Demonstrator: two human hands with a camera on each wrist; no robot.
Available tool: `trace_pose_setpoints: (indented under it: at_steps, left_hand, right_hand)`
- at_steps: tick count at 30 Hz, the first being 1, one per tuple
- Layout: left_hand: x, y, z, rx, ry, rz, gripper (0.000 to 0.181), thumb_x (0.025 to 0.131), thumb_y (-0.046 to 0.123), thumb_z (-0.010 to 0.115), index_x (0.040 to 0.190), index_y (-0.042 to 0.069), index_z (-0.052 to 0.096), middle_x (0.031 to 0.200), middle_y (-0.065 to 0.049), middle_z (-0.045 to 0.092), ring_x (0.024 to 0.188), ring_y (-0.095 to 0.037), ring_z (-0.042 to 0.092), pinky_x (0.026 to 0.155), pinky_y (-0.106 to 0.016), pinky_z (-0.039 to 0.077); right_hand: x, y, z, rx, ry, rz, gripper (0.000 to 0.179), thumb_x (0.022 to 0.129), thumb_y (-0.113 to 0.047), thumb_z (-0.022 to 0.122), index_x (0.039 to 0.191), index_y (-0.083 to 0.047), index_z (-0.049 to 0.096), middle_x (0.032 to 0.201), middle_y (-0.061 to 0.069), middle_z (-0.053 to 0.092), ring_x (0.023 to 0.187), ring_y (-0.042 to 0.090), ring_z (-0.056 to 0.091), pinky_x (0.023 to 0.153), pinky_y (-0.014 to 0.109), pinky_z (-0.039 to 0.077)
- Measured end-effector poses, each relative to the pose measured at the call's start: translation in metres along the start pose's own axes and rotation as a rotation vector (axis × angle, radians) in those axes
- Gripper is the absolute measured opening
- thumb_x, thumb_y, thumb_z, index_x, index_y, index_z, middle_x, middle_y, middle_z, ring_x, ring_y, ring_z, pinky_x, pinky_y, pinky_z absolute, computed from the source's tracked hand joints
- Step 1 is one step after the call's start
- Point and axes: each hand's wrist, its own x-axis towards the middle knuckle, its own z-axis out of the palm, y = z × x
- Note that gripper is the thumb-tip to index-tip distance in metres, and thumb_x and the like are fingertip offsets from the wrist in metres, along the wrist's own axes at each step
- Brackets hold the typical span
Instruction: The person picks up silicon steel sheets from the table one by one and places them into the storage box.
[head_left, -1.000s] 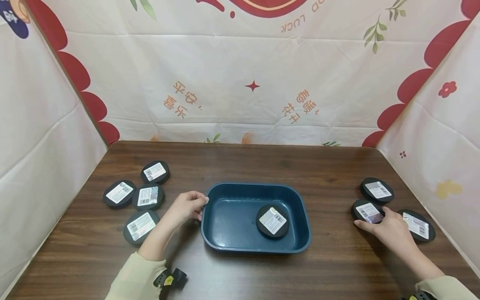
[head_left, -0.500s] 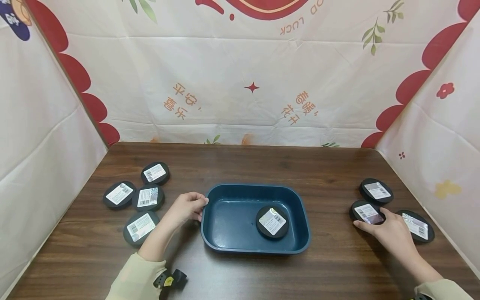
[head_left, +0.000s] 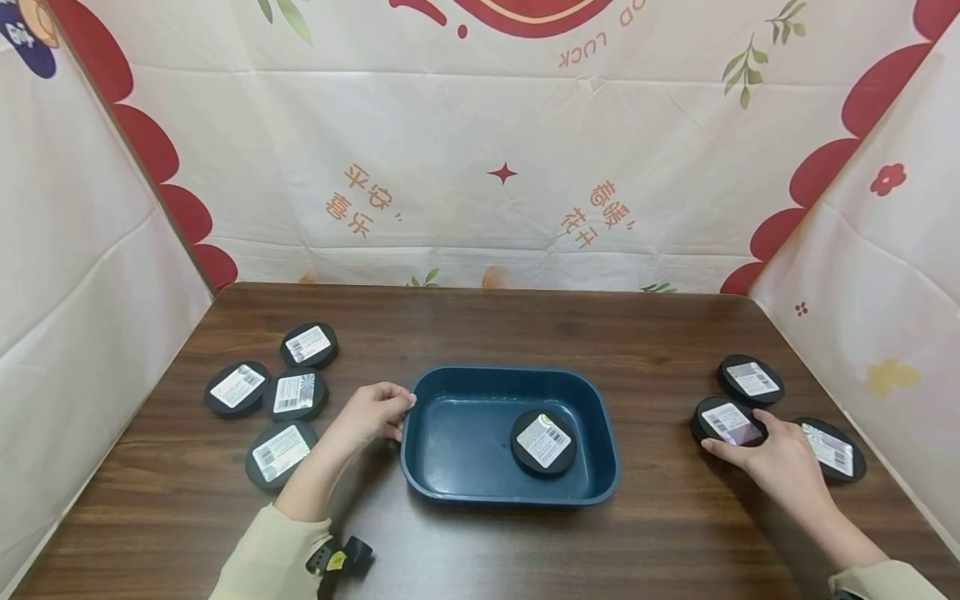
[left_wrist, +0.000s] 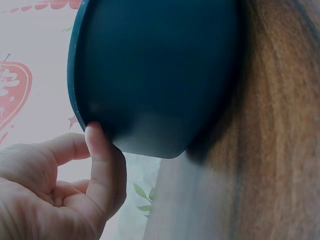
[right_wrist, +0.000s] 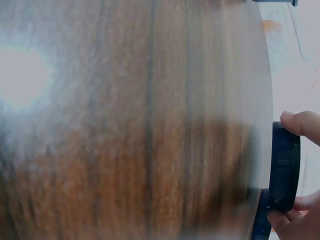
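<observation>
My left hand [head_left: 375,414] pinches the left rim of a dark blue rectangular tray [head_left: 457,502]. In the left wrist view the thumb and a finger [left_wrist: 102,155] meet at the tray's edge. Inside the tray, right of its middle, lies a black round disc with a white barcode label [head_left: 545,465]. On the right, my right hand [head_left: 780,457] grips another such disc [head_left: 723,422] by its sides, thumb at the near edge. The right wrist view shows this held disc [right_wrist: 285,170] edge-on, overlapping a second disc [right_wrist: 261,220] there. Part of its right side is hidden by the fingers.
Two more labelled discs lie by the right hand, a disc behind it [head_left: 750,380] and a disc to its right [head_left: 834,448]. Several others, including a near disc [head_left: 280,454], cluster at the left. Printed cloth [head_left: 465,117] walls the wooden table [head_left: 480,550] at back and sides.
The disc in my right hand has shifted slightly left, away from the disc behind it. The left hand and tray stay in place.
</observation>
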Motion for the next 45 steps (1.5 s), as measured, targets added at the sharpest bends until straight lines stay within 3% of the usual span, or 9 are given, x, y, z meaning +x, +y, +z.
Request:
trace_pose_setpoints:
  at_steps: [20, 45]
  left_hand:
    - [0.002, -0.003, 0.001, -0.010, -0.006, 0.010, 0.023, 0.089, 0.007, 0.054, 0.099, -0.013, 0.054, 0.067, -0.004, 0.052, 0.056, -0.011, 0.052, 0.052, -0.022, 0.048]
    - [0.000, -0.001, 0.001, 0.022, 0.014, 0.013, 0.022, 0.090, 0.007, 0.055, 0.099, -0.013, 0.055, 0.068, -0.005, 0.053, 0.057, -0.012, 0.052, 0.053, -0.024, 0.050]
  right_hand:
    - [-0.003, -0.023, -0.008, 0.034, -0.097, 0.037, 0.094, 0.073, -0.051, 0.072, 0.129, 0.016, 0.036, 0.122, 0.046, 0.032, 0.109, 0.058, 0.035, 0.082, 0.065, 0.032]
    - [-0.013, -0.074, -0.021, 0.066, -0.102, -0.089, 0.094, 0.070, -0.049, 0.076, 0.135, 0.007, 0.038, 0.133, 0.036, 0.034, 0.119, 0.053, 0.033, 0.086, 0.063, 0.031]
